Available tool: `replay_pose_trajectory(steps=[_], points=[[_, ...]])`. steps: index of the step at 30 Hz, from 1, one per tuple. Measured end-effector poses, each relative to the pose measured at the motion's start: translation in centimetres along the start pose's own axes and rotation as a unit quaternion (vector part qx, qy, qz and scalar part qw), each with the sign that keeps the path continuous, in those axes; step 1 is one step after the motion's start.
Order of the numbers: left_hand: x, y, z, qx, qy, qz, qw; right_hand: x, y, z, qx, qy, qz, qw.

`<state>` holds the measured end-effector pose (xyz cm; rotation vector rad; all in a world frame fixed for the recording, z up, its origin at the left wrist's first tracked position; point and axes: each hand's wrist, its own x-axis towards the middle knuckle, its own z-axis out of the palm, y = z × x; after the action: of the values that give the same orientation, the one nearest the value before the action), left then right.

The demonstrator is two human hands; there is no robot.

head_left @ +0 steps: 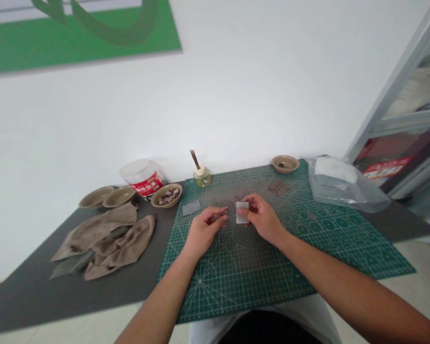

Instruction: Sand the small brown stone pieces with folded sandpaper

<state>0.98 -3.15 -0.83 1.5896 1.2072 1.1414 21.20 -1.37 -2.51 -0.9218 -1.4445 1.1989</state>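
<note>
Both hands hover over the green cutting mat (308, 258). My right hand (263, 220) pinches a small pale grey square sheet (241, 212) between thumb and fingers, held upright just above the mat. My left hand (204, 229) is curled, its fingertips pinched on a small dark piece (220, 216) I cannot make out, right next to the sheet. A second grey square (191, 208) lies flat on the mat to the left of my left hand.
Left of the mat lie crumpled brown cloths (107, 239), two empty bowls (109, 196), a bowl of small stones (166, 195) and a white tub (141, 177). A small bottle with a stick (201, 176), another bowl (285, 164), a brown piece (277, 188) and a plastic bag (340, 184) sit along the back.
</note>
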Motion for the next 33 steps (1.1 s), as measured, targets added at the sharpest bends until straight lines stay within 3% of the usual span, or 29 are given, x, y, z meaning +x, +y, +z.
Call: replay_pose_trajectory(steps=[10, 15, 26, 29, 33], points=[[-0.4, 0.5, 1.1, -0.124, -0.077, -0.032, 0.989, -0.1, 0.4, 0.7, 0.015, -0.039, 0.037, 0.998], [-0.4, 0.6, 1.0, -0.117, -0.073, -0.026, 0.990, -0.2, 0.4, 0.6, 0.000, -0.061, 0.053, 0.997], [-0.3, 0.2, 0.9, -0.049, -0.057, -0.023, 0.997, -0.1, 0.4, 0.6, 0.082, -0.064, 0.052, 0.993], [-0.2, 0.2, 1.0, -0.039, -0.049, -0.024, 0.998, -0.1, 0.3, 0.6, 0.044, -0.046, 0.036, 0.997], [-0.4, 0.2, 1.0, -0.007, -0.031, -0.022, 0.999, -0.4, -0.4, 0.3, -0.108, -0.044, 0.001, 0.993]])
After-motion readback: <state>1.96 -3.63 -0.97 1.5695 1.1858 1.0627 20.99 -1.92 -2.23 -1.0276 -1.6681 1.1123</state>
